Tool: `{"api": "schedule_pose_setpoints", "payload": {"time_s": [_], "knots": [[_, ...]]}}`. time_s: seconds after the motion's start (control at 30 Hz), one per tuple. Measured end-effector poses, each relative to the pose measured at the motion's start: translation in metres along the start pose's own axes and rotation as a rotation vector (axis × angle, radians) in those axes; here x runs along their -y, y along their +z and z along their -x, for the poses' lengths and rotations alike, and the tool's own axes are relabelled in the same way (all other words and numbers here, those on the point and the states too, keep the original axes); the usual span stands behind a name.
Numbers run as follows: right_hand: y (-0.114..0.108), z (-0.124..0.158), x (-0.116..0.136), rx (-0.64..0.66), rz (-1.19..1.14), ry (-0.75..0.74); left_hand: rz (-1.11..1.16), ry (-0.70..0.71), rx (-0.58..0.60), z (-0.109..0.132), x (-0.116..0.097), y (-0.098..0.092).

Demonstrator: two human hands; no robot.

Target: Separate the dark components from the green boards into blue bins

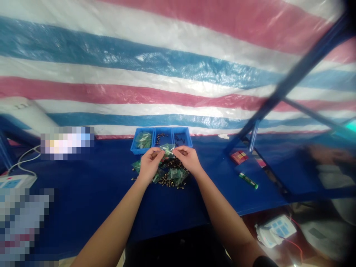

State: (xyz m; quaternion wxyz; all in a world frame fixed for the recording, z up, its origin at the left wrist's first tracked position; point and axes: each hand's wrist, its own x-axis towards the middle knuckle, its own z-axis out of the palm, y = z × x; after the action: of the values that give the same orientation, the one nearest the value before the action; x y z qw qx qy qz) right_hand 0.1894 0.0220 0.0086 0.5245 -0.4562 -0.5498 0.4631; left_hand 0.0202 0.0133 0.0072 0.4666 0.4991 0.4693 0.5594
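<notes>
Our left hand [148, 163] and right hand [188, 157] meet over the blue tabletop [83, 193]. The fingers [159, 155] of both are pinched closed on the upper edge of one green packet [167, 149], which we hold between them just above a heap of packets and dark screws [174, 177]. Behind the heap stands a blue three-compartment tray [132, 150]. Well to the right lie a red box [238, 156] and a green marker [248, 180]
</notes>
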Motion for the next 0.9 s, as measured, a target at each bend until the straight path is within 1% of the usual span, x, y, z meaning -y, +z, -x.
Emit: {"api": "schedule_pose_setpoints", "payload": {"time_s": [0.07, 0.17, 0.27, 0.33, 0.43, 0.53, 0.67, 0.8, 0.9], "knots": [[-0.001, 0.002, 0.004, 0.013, 0.070, -0.039, -0.021, -0.003, 0.035, 0.000, 0.000, -0.005], [-0.004, 0.006, 0.012, -0.005, 0.194, -0.094, -0.115, 0.046, 0.075, -0.002, -0.001, -0.010], [-0.007, 0.010, 0.018, -0.026, 0.244, -0.115, -0.213, 0.098, 0.082, -0.001, -0.001, -0.013], [-0.008, 0.011, 0.019, -0.007, 0.203, -0.097, -0.264, 0.132, 0.059, 0.000, -0.001, -0.012], [-0.007, 0.010, 0.012, 0.041, 0.054, 0.003, -0.274, 0.155, 0.014, 0.002, -0.001, -0.010], [-0.003, 0.006, 0.002, 0.020, -0.082, 0.068, -0.236, 0.136, -0.003, 0.002, 0.000, -0.008], [0.001, 0.005, -0.006, -0.003, -0.138, 0.059, -0.173, 0.097, -0.016, 0.002, 0.002, -0.006], [0.002, 0.008, -0.007, 0.012, -0.144, 0.037, -0.126, 0.128, 0.061, 0.003, 0.006, -0.007], [0.003, 0.011, -0.006, -0.011, -0.120, 0.029, -0.127, 0.153, 0.070, 0.004, 0.007, -0.010]]}}
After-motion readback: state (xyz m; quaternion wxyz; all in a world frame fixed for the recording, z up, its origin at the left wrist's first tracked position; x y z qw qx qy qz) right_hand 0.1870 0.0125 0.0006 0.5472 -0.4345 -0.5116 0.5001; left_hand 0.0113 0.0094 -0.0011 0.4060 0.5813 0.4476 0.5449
